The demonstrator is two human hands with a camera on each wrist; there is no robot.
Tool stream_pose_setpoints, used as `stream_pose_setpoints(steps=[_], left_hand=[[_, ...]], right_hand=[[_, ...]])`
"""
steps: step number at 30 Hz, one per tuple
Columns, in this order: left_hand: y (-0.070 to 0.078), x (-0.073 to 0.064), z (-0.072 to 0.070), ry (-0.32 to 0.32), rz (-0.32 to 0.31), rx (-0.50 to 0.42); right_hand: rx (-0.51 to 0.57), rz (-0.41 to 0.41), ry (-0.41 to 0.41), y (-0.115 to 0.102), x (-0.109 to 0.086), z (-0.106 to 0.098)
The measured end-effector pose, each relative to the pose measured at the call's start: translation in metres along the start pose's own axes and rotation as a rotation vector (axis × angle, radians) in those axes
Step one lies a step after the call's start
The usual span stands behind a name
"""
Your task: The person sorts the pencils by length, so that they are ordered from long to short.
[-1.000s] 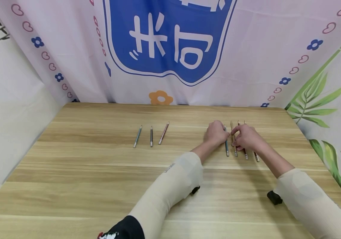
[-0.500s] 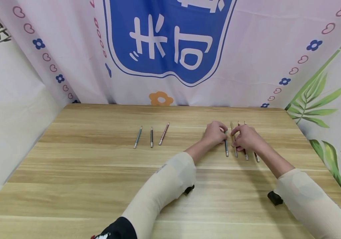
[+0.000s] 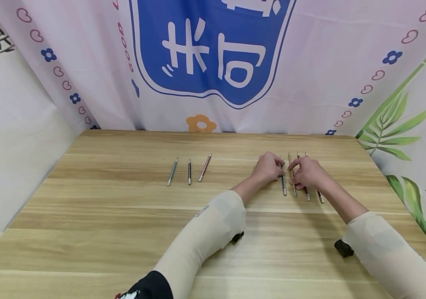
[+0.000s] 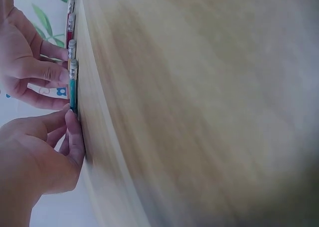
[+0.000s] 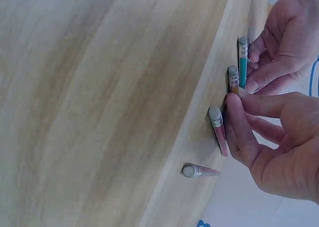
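My left hand (image 3: 268, 167) pinches a teal pencil (image 3: 283, 187) between thumb and finger; the pencil lies on the table, eraser end towards me. Right beside it, my right hand (image 3: 307, 171) has thumb and finger on a yellowish pencil (image 3: 290, 157), whose eraser (image 5: 233, 71) shows in the right wrist view. Two more pencils lie partly under the right hand: a dark red pencil (image 5: 220, 134) and, farther right, another reddish pencil (image 5: 203, 171). All these pencils lie roughly side by side, tips away from me.
Left of the hands lie three separate pencils: a teal-green one (image 3: 172, 171), a black one (image 3: 189, 171) and a pink one (image 3: 205, 167). They rest on a wood-grain table (image 3: 116, 232). A printed curtain (image 3: 321, 70) hangs along the table's far edge.
My left hand has drawn back slightly to the left, its fingers now at the teal pencil's side. That pencil's eraser end has shifted a little. The right hand has hardly moved.
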State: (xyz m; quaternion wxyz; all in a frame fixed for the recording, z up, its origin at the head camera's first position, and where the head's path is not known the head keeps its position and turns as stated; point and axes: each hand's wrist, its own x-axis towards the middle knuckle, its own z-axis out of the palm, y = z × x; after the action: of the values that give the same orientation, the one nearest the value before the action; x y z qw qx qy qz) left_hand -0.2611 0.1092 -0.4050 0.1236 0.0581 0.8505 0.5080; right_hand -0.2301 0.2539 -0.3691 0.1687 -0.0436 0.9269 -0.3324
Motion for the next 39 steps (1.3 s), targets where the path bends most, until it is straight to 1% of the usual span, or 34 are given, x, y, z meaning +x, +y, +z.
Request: stream_pose_setpoints(steps=[8, 15, 23, 28, 32, 36, 39], left_hand=[[-0.001, 0.002, 0.000, 0.005, -0.002, -0.004], [-0.003, 0.001, -0.001, -0.004, -0.004, -0.057], [-0.003, -0.001, -0.004, -0.015, -0.009, -0.091], [-0.002, -0.007, -0.013, -0.046, 0.028, -0.130], [-0.003, -0.013, -0.022, -0.091, 0.068, -0.151], [-0.005, -0.017, -0.031, -0.131, 0.086, -0.182], [-0.008, -0.019, -0.038, -0.153, 0.084, -0.163]], right_hand=[[0.002, 0.003, -0.006, -0.001, -0.001, -0.001], [-0.012, 0.000, -0.007, -0.001, -0.001, -0.001], [-0.022, -0.002, -0.007, 0.000, 0.001, 0.000], [-0.026, -0.002, -0.006, 0.001, 0.001, 0.000], [-0.029, 0.003, -0.011, 0.001, 0.000, 0.000], [-0.015, 0.005, -0.020, 0.000, -0.001, 0.000], [-0.005, 0.003, -0.026, -0.001, -0.001, 0.001]])
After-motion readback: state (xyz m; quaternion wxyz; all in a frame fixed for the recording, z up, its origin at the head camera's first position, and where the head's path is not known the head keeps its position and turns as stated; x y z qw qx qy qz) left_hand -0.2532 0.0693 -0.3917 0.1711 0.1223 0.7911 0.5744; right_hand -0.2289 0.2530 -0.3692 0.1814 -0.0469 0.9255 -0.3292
